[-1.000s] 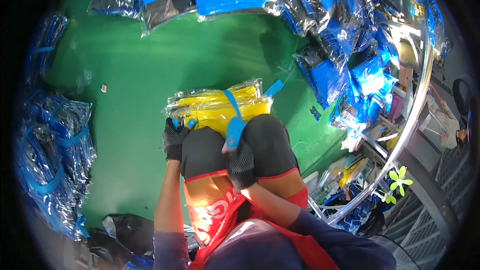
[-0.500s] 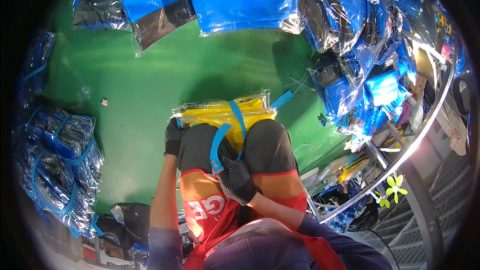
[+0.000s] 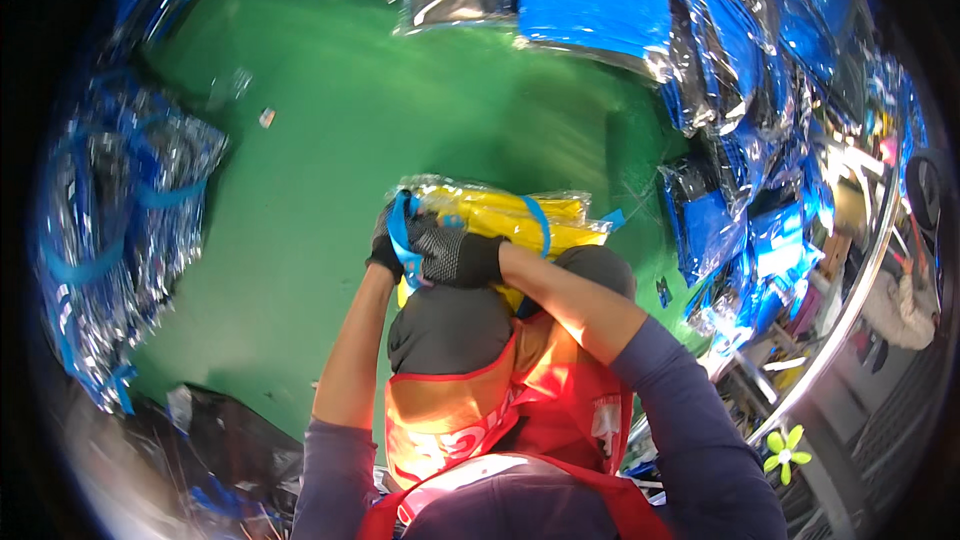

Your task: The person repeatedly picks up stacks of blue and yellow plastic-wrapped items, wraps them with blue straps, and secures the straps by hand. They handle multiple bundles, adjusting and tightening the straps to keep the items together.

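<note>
A bundle of yellow folded goods in clear plastic bags (image 3: 490,208) lies across my knees. One blue strap (image 3: 538,225) wraps round its right part. At the left end another length of blue strap (image 3: 399,232) stands up in a loop between my hands. My left hand (image 3: 383,248), in a dark knitted glove, is closed on this strap at the bundle's left edge; its fingers are partly hidden. My right hand (image 3: 452,252), in a dark dotted glove, reaches across the bundle and is closed on the same strap, close against the left.
Bagged blue and black packs (image 3: 595,0) lie at the far side, with more piled along the right (image 3: 745,70). Strapped bundles of bagged packs (image 3: 130,205) stand at the left. A curved metal rail (image 3: 850,300) with a green flower ornament (image 3: 786,454) runs at the right. The floor (image 3: 300,200) is green.
My right hand has moved from between my knees up and left to the bundle's left end, bringing the blue strap beside my left hand. The view has shifted.
</note>
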Demonstrator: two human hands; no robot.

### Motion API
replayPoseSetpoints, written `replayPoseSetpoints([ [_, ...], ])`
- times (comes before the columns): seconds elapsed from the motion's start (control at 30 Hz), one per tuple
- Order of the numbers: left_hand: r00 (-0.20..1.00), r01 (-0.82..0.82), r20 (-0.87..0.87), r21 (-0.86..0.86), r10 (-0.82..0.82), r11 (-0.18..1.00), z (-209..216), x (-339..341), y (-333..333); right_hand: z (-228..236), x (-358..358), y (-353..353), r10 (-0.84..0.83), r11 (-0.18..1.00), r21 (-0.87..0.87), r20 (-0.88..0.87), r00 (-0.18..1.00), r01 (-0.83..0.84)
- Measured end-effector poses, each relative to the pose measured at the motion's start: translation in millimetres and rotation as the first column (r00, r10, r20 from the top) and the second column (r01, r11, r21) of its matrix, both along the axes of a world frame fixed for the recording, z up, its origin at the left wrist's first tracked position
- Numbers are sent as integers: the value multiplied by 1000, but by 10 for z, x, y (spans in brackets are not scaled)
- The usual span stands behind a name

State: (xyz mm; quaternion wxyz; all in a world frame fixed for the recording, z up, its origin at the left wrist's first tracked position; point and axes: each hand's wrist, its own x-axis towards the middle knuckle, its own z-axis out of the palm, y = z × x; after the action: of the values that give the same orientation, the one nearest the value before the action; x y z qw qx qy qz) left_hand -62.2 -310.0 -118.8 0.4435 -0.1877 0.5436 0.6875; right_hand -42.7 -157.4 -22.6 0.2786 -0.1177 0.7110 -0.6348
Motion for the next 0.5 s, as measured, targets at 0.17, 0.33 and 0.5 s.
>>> replayPoseSetpoints([
  [0.17,946,-151,-302,-96,116,984,561,257,-429,-78,74,-115,26,994,96,198,980,-45],
  [0.33,553,223,-261,-868,-791,443,1294,1195,-716,79,-10,-219,453,807,333,183,873,-488],
  [0.5,858,165,-280,-646,-431,746,1326,1506,-848,-15,24,-564,717,384,739,139,684,-553],
])
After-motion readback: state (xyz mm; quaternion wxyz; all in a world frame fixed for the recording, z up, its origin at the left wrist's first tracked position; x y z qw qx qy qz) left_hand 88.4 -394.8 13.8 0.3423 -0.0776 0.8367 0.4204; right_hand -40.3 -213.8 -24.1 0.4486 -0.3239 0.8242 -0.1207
